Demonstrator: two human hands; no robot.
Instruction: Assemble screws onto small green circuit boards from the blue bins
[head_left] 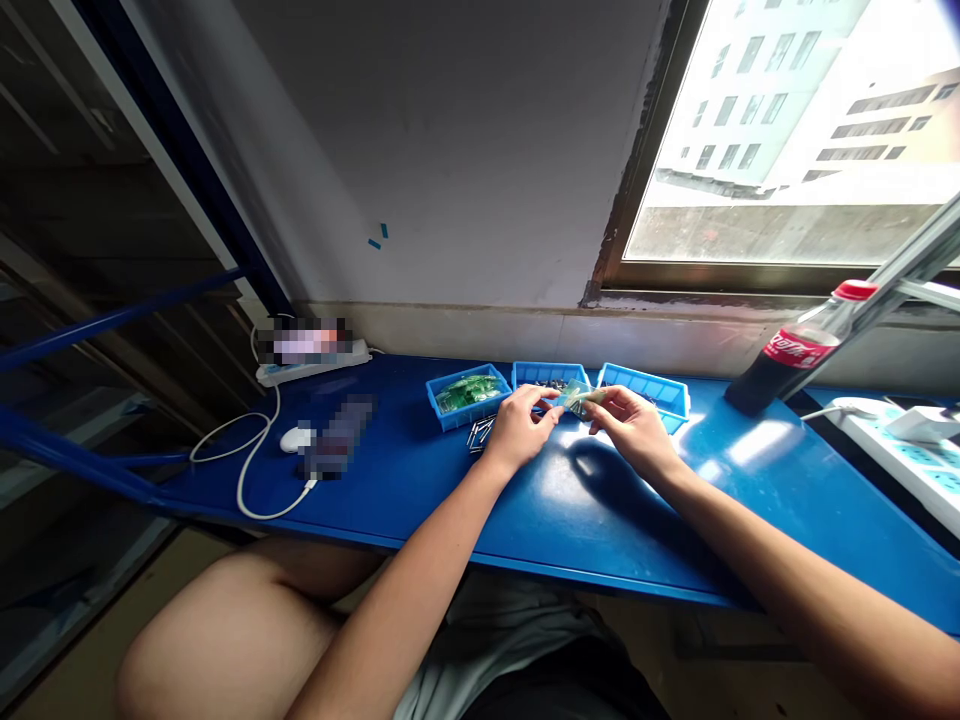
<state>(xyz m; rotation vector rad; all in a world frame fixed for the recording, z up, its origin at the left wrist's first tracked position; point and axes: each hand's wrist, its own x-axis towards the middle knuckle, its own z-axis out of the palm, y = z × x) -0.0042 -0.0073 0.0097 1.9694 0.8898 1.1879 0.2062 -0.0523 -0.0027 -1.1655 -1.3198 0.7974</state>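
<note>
Head view: pinches a small translucent packet (576, 392) in narrow grips of left hand (517, 430) and right hand (634, 430) above the counter (405, 480), near 3 blue bins (470, 414), likely light, soft, slippery, best held by edges.

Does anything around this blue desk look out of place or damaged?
Loose metal pieces lie on the desk, outside the blue bin holding green items; the wall edge beside the window frame looks ragged and patchy.
</note>
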